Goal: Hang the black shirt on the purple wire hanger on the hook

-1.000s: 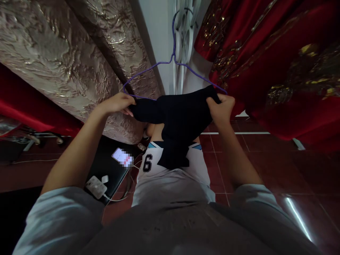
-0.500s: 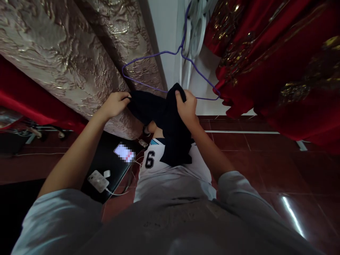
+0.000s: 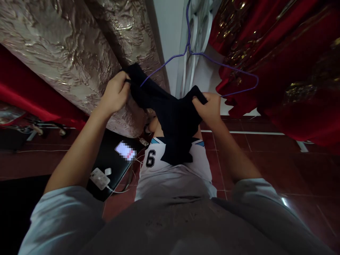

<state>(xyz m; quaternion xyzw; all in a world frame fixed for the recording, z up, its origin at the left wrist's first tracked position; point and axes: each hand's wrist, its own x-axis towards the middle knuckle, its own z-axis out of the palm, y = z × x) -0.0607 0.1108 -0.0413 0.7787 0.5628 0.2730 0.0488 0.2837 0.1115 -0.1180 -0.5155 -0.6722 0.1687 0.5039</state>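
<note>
Closely, the left hand's fingers (image 3: 122, 82) are curling around one end of a black garment (image 3: 175, 120), while the right hand (image 3: 208, 106) is pinching another edge between thumb and fingers. Between them the cloth is drooping over the wearer's lap. A purple hanger (image 3: 223, 64) is hanging above; its left side is running down into the upper folds, though whether it is going inside the cloth I cannot tell, and its right end is sticking out bare past the right hand. Below, the white shorts (image 3: 179, 179) are showing a bold black "6" (image 3: 151, 158); marks on the grey shirt (image 3: 183, 226) are staying unreadable. Farther left, a phone (image 3: 124, 151) with a pixelated screen and a white device (image 3: 100, 178) with a cable are lying on a black surface (image 3: 118, 175). Beyond, gold-patterned red fabric (image 3: 287, 67) is draping on the right.
</note>
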